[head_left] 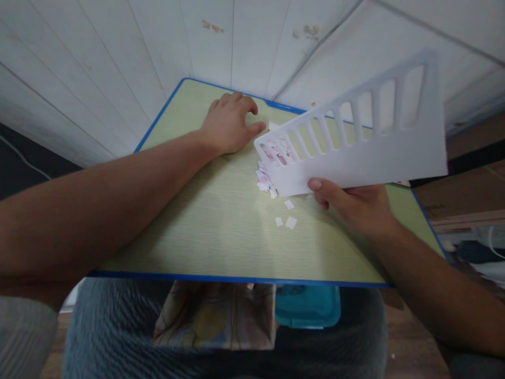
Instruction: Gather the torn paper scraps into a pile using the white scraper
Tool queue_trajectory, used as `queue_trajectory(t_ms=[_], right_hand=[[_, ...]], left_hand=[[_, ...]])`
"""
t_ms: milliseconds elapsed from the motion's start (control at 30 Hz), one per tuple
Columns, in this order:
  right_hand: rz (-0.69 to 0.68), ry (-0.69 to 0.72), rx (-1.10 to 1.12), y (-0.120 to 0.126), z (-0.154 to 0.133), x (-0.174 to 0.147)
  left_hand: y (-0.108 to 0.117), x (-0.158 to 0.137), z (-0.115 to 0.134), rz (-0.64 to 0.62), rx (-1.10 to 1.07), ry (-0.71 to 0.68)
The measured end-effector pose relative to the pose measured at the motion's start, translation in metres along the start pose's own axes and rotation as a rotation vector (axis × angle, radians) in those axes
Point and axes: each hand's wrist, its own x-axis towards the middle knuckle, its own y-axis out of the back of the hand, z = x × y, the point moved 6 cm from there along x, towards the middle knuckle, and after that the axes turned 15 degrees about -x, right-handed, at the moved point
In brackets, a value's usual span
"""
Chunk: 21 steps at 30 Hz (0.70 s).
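Left forearm (130,195) spans table (197,237); right fingers (322,202) hold slotted panel (363,163) near scraps (263,180).

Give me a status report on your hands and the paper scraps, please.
Right hand holds slotted white panel. Left hand over tabletop, seemingly empty. Paper scraps clustered at panel's left end, some lying apart. Panel partly hides cluster.

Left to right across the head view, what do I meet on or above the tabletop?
Left hand → paper scraps → right hand. The white slotted panel spans from the scraps past the right hand, so it gets no clear place.
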Motion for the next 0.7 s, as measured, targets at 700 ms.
queue_trajectory(t_ms=[700], right_hand=[[-0.063, -0.080, -0.029, 0.0010, 0.0051, 0.0006]], left_hand=[[-0.0052, 0.0013, -0.0067, -0.022, 0.035, 0.011]])
